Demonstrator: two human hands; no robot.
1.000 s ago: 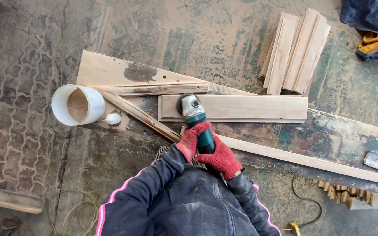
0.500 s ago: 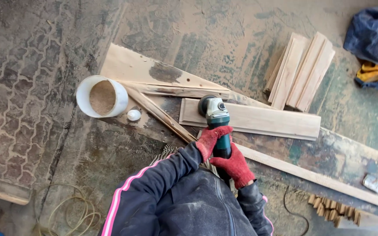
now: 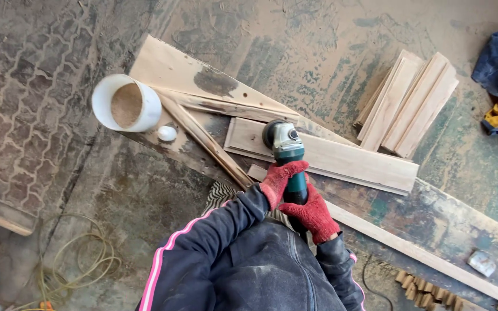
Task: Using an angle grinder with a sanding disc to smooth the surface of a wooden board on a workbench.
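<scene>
- Since before, grinder (image 3: pixel 286 151) sits slightly rightward along the plank (image 3: pixel 341 161).
- Left hand (image 3: pixel 279 181) wraps the grinder body.
- Right hand (image 3: pixel 313 211) grips its rear, fingers closed.

Both hands wear red knitted work gloves with a coarse weave, and the fabric looks dusty and worn. The left hand (image 3: pixel 279 179) has its glove cuff meeting a dark navy sleeve (image 3: pixel 203 242). The right hand (image 3: pixel 312 212) has its glove ending in a ribbed red cuff just above a darker, shinier sleeve end. A narrow pink stripe (image 3: pixel 171 253) runs along the outer seam of the left sleeve, from beside the glove cuff down past the elbow. Next to that sleeve, the chest is covered by a dark, dust-speckled garment (image 3: pixel 266 270) with a stitched seam down its middle.
</scene>
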